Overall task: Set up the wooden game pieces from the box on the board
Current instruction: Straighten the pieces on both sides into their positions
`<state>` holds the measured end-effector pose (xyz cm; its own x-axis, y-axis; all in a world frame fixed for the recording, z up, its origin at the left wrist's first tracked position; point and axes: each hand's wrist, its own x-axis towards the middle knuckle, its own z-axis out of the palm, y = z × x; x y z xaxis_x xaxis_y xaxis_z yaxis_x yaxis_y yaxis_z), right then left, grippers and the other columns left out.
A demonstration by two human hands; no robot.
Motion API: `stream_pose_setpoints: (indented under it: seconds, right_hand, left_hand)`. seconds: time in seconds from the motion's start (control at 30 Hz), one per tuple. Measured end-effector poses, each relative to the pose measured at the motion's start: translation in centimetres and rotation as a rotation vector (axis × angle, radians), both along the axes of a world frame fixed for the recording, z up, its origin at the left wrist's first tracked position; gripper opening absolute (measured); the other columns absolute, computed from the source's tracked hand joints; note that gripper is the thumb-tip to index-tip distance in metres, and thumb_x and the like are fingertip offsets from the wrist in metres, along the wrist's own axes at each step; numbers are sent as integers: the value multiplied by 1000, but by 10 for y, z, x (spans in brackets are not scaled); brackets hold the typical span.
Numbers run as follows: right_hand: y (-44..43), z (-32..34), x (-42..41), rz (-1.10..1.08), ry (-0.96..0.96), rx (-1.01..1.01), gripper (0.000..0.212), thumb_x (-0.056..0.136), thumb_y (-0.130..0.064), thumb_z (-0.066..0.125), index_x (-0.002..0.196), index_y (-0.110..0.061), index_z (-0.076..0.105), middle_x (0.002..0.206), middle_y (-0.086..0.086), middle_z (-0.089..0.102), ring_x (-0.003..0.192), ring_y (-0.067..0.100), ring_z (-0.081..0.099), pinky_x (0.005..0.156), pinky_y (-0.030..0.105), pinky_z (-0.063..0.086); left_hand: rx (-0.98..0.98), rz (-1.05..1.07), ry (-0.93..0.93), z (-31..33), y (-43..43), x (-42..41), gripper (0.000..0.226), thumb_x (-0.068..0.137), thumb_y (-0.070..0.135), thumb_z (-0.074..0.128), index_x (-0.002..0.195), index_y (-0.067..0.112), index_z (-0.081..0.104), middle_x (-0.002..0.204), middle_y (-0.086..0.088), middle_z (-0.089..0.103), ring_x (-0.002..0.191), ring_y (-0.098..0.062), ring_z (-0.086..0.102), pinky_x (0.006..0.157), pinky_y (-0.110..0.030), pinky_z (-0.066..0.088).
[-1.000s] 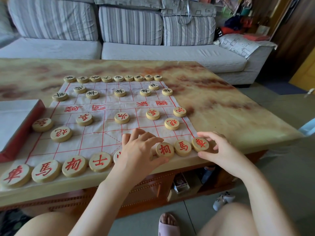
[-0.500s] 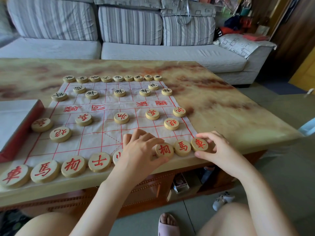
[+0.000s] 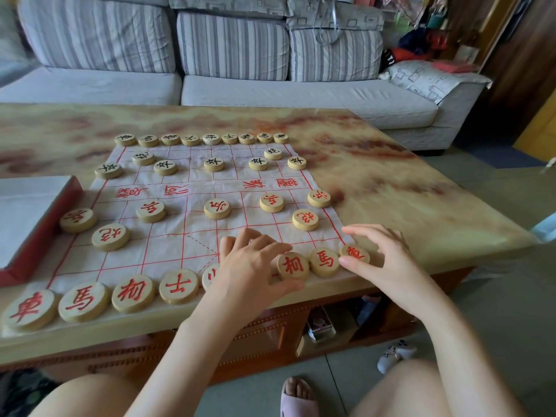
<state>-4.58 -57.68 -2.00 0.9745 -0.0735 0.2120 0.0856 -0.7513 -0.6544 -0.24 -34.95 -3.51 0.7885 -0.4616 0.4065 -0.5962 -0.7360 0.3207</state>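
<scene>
Nearest the camera a foot in a pink slipper [image 3: 298, 397] rests on the floor between the person's bare knees. Above it both arms reach to the near edge of the marbled table [image 3: 421, 212], where the cloth board [image 3: 168, 245] lies flat. The left hand [image 3: 249, 266] covers the middle of the near row and holds the red elephant piece [image 3: 292, 266] in a narrow pinch, index fingertip at its far rim and thumb at its near rim. A half-hidden disc [image 3: 210, 275] shows at that wrist. The right hand [image 3: 382, 260] is set around the red chariot piece [image 3: 355, 254] at the board's near right corner. Its thumb tip lies against the rim and its fingers arch wide over the far side, but I cannot tell whether any finger touches the disc. Between these two discs sits a red horse piece [image 3: 325, 261], touching both neighbours. To the left, four more red discs [image 3: 132, 293] line the same row. Farther in stand two red cannons [image 3: 110, 236] and then five red soldiers [image 3: 217, 208]. The red-edged box [image 3: 30, 221] lies at the board's left side, just beside the leftmost soldier. Beyond the printed river words, black-lettered pieces [image 3: 213, 164] fill the far half, their back row [image 3: 210, 139] sitting just off the cloth's far edge. Behind the table runs a grey striped sofa [image 3: 270, 91].
</scene>
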Motion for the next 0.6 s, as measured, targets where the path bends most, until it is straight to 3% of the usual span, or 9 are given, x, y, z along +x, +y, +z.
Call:
stream_pose_setpoints:
  seconds: [0.17, 0.3, 0.37, 0.47, 0.53, 0.6]
  right_hand:
    - [4, 24, 17, -24, -15, 53, 28, 87, -25, 61, 114, -34, 60, 105, -29, 49, 112, 7, 43, 95, 24, 34]
    - [7, 47, 56, 0, -8, 14, 32, 89, -10, 56, 116, -26, 61, 102, -28, 52, 91, -1, 48, 70, 4, 33]
    - [7, 47, 81, 16, 28, 7, 37, 89, -4, 53, 121, -22, 60, 116, -14, 59, 99, 0, 54, 75, 2, 34]
    - [4, 36, 112, -18, 65, -1, 48, 87, -1, 49, 128, -23, 55, 134, -3, 54, 125, 11, 48, 97, 19, 35]
    - [3, 30, 125, -4, 84, 3, 53, 86, 0, 46, 133, -25, 51, 143, -5, 46, 132, 11, 41, 103, 21, 31]
    - [4, 29, 134, 36, 112, -8, 55, 87, -1, 44, 136, -27, 47, 148, -13, 37, 126, 7, 45, 97, 17, 32]
  left_hand:
    - [-43, 43, -11, 3, -2, 10, 57, 72, 67, 39, 105, 29, 67, 103, 12, 68, 103, -20, 51, 78, -27, 16]
    - [-33, -14, 24, 25, -1, 26, 31, 85, 45, 55, 112, 31, 62, 117, 14, 61, 114, -17, 42, 91, -30, 20]
    - [-62, -42, 63, 36, -2, 33, 30, 87, 38, 56, 115, 30, 60, 120, 13, 59, 117, -14, 42, 98, -32, 24]
    - [-57, -77, 133, 43, -14, 48, 32, 86, 27, 60, 118, 25, 59, 119, 7, 61, 113, -13, 52, 98, -31, 37]
    - [-36, -107, 221, 39, -25, 64, 36, 84, 20, 62, 120, 19, 57, 121, 2, 60, 112, -15, 55, 97, -31, 42]
    - [14, -144, 295, 33, -36, 79, 44, 81, 17, 65, 124, 18, 55, 126, -1, 58, 115, -18, 54, 98, -34, 43]
